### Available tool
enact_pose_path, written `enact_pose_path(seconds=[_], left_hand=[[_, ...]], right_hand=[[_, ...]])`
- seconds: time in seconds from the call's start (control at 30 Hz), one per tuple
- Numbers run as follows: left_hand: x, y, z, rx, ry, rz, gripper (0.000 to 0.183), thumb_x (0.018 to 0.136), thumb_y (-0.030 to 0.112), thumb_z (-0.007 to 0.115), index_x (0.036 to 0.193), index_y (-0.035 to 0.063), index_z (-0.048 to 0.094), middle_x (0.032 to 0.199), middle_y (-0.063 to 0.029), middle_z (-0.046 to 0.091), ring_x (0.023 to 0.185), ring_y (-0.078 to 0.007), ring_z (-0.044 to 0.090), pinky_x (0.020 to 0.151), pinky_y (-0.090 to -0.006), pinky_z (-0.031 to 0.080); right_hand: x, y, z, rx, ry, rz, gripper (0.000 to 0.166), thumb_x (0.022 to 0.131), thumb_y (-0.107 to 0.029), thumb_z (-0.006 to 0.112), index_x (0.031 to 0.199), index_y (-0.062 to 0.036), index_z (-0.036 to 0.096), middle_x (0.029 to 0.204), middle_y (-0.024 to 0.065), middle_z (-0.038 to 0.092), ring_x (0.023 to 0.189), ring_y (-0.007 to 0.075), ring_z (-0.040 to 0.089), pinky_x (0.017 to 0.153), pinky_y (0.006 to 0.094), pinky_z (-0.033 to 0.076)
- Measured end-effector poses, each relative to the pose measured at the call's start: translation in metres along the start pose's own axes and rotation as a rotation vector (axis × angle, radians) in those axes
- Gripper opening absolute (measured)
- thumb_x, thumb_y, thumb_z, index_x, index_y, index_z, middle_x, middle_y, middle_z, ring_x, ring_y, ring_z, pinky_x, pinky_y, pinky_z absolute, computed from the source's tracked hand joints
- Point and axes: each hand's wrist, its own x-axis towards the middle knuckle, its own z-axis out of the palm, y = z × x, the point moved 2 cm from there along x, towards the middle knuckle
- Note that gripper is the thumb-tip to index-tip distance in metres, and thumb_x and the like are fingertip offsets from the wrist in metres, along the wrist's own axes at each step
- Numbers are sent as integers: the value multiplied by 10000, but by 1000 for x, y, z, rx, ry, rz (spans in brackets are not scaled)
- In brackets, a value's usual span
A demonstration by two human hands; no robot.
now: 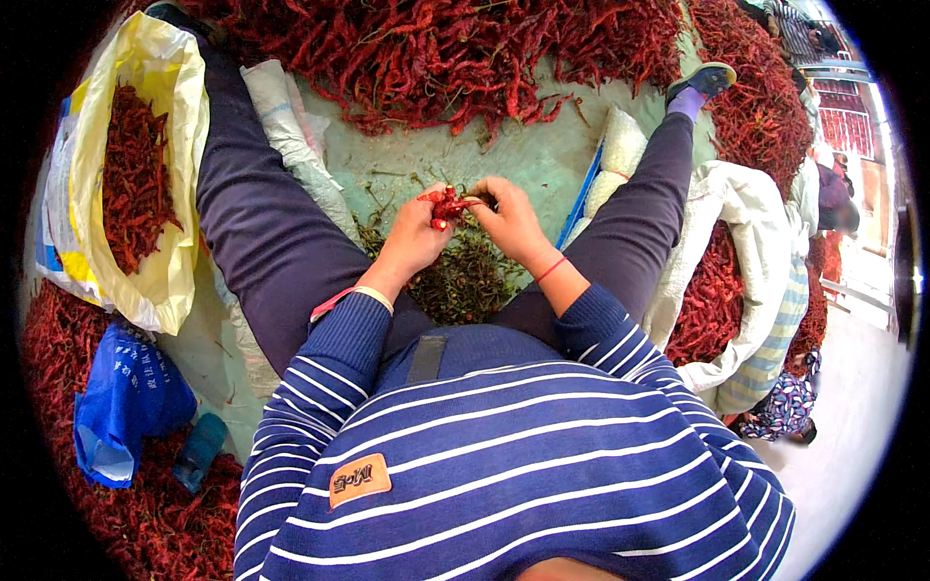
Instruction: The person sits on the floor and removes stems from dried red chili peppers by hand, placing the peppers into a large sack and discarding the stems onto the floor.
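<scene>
A small bunch of dried red chillies [446, 209] is gripped in my left hand [414, 236], with a few cut-looking pale ends facing up. My right hand [512, 221] pinches the tip of one chilli on the bunch's right side. Both hands are held close together between my spread legs. Beneath them lies a heap of green-brown chilli stems [465, 287] on the pale green floor sheet [407, 156]. My right fingertips are partly hidden behind the hand.
A large chilli pile [465, 58] spreads ahead. A yellow-lined sack [190, 145] of chillies stands left, above a blue bag [138, 396] and a teal bottle [200, 450]. On the right sits a white sack [759, 240] of chillies. Other people [781, 407] are farther right.
</scene>
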Motion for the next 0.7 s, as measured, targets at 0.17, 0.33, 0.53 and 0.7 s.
enact_pose_path(seconds=[0.17, 0.33, 0.53, 0.7], left_hand=[[-1, 5, 0, 2, -16, -14, 145, 785, 64, 606, 848, 37, 479, 714, -114, 515, 668, -241, 500, 634, -334, 415], [-2, 10, -1, 5, -38, -18, 153, 766, 47, 607, 867, 39, 493, 738, -115, 530, 692, -254, 522, 652, -334, 428], [-3, -2, 0, 76, 139, -112, 209, 766, 34, 599, 969, 37, 553, 843, -116, 600, 808, -242, 602, 732, -329, 458], [2, -20, -1, -138, 170, -253, 191, 790, 39, 597, 979, 14, 591, 879, -40, 618, 810, -174, 583, 737, -311, 458]], right_hand=[[9, 15, 1, -10, -68, 26, 172, 796, -171, 606, 864, -15, 585, 744, 164, 593, 735, 308, 595, 671, 385, 464], [7, 25, 2, 677, -282, 292, 140, 819, -172, 606, 791, -38, 575, 661, 57, 568, 612, 167, 533, 544, 306, 410], [10, 4, -31, 1052, -131, 375, 169, 863, -213, 577, 757, -84, 550, 646, 1, 529, 545, 92, 465, 492, 241, 343], [71, 82, -59, 814, 393, 656, 186, 873, -207, 552, 758, -61, 560, 647, 36, 537, 547, 140, 496, 478, 268, 363]])
